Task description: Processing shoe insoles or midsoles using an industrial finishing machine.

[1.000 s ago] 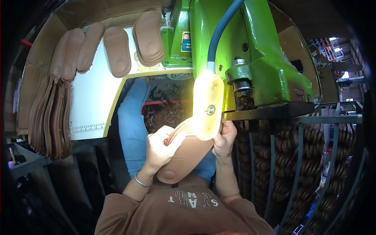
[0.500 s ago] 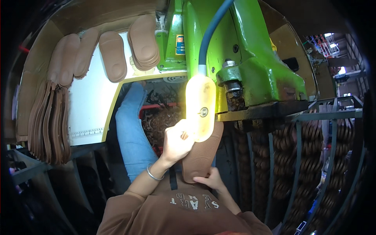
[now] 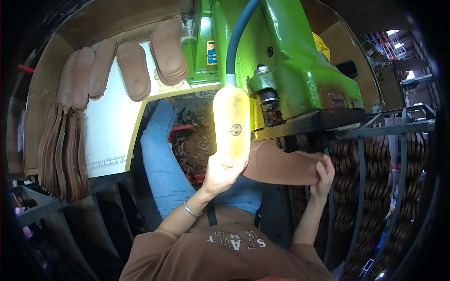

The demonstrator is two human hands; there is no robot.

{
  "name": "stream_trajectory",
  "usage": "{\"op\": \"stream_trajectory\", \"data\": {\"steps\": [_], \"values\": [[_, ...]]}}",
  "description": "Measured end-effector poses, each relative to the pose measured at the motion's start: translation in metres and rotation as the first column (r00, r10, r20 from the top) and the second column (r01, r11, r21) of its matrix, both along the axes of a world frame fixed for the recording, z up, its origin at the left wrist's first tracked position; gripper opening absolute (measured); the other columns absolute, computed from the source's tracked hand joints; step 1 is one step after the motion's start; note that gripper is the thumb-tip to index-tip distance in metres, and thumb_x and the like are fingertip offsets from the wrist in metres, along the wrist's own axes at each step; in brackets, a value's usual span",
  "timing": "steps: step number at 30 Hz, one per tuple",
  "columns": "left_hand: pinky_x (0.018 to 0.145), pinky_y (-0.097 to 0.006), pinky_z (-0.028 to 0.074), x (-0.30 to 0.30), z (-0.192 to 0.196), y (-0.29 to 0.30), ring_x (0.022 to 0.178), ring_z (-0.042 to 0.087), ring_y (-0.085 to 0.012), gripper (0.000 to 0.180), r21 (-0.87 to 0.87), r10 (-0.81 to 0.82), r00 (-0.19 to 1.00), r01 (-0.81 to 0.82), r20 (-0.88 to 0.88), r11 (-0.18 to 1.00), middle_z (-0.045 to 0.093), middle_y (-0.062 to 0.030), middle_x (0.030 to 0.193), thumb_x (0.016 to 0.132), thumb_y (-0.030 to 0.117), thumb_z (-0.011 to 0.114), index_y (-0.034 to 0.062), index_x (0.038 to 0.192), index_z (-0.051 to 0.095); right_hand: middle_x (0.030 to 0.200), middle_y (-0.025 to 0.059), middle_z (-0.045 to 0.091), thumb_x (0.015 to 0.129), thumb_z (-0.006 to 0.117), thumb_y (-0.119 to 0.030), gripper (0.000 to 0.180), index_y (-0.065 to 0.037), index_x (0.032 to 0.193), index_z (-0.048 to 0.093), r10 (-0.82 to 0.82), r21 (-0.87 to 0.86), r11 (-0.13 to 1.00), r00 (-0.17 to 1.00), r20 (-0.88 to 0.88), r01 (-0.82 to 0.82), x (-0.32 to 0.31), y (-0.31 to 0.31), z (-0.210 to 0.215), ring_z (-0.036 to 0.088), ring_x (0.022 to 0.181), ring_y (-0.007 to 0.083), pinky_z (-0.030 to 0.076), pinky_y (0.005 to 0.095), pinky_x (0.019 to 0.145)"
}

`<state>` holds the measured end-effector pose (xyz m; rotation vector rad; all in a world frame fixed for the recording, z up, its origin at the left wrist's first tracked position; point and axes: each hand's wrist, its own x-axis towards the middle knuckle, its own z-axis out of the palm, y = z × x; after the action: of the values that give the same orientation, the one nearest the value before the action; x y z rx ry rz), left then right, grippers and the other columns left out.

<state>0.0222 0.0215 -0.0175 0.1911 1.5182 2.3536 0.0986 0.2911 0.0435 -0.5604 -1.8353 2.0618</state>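
A brown textured shoe insole [image 3: 290, 167] lies crosswise below the head of the green machine [image 3: 309, 89]. Its left end meets my left hand [image 3: 225, 174], which is closed at that edge, with the fingertips partly behind the glowing yellow lamp [image 3: 232, 117]. My right hand [image 3: 323, 177] grips the right end, fingers curled over the far side. The insole's far edge runs under the machine's dark metal plate [image 3: 318, 121], so the contact there is hidden.
More insoles lie on the white board [image 3: 112, 136] at left, some stacked [image 3: 169, 54], others in a hanging bunch [image 3: 63, 154]. Brown trimmings [image 3: 194, 150] fill a red-edged bin between my legs. Racks of brown pieces [image 3: 372, 182] stand at right.
The insole has swung from pointing toward my body to lying crosswise. My right hand has moved right and away from me with its end. My left hand stays by the lamp.
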Motion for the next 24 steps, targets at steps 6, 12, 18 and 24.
{"op": "stream_trajectory", "data": {"steps": [6,12,18,24], "values": [[0.063,-0.022,0.048,-0.005,0.014,-0.006,0.070,0.060,-0.0076,0.019,0.033,0.253,0.963,-0.251,-0.093,0.967,0.064,-0.0034,0.075,0.083,0.002,0.063,-0.0052,0.100,0.060,0.098,0.0060,0.061,0.084,0.060,-0.006,0.026,0.000,0.108,0.053,0.187,0.045,0.981,0.982,0.004,-0.187,-0.040,0.015,-0.013,0.058,0.087,0.0111,0.045,0.0237,0.078],[0.050,-0.027,0.042,-0.015,0.019,-0.009,0.051,0.051,-0.0117,0.012,-0.299,0.155,0.880,-0.312,-0.448,0.902,0.060,-0.0097,0.064,0.077,0.006,0.067,-0.0021,0.085,0.064,0.106,0.0110,0.059,0.081,0.062,0.001,0.030,-0.002,0.106,0.046,0.346,-0.301,0.904,0.934,0.094,-0.304,0.024,0.002,-0.104,0.062,0.090,0.0191,0.050,0.0310,0.079],[0.051,-0.028,0.043,-0.034,-0.011,0.011,0.051,0.053,-0.0132,0.017,-0.177,0.194,0.888,-0.289,-0.417,0.941,0.061,-0.0128,0.066,0.069,0.005,0.066,-0.0035,0.084,0.064,0.108,0.0109,0.057,0.078,0.063,0.006,0.037,-0.003,0.110,0.047,0.143,-0.598,0.801,0.980,0.135,-0.035,0.086,-0.080,-0.124,0.057,0.102,0.0196,0.048,0.0332,0.086],[0.051,-0.019,0.039,-0.017,0.015,0.001,0.057,0.048,-0.0032,0.009,0.050,0.288,0.952,-0.285,-0.100,0.957,0.062,-0.0014,0.068,0.079,-0.002,0.061,-0.0070,0.086,0.064,0.110,0.0137,0.059,0.077,0.064,-0.003,0.038,0.002,0.112,0.050,0.150,-0.437,0.892,0.988,0.041,-0.117,0.096,-0.068,-0.096,0.059,0.100,0.0212,0.047,0.0329,0.088]]}}
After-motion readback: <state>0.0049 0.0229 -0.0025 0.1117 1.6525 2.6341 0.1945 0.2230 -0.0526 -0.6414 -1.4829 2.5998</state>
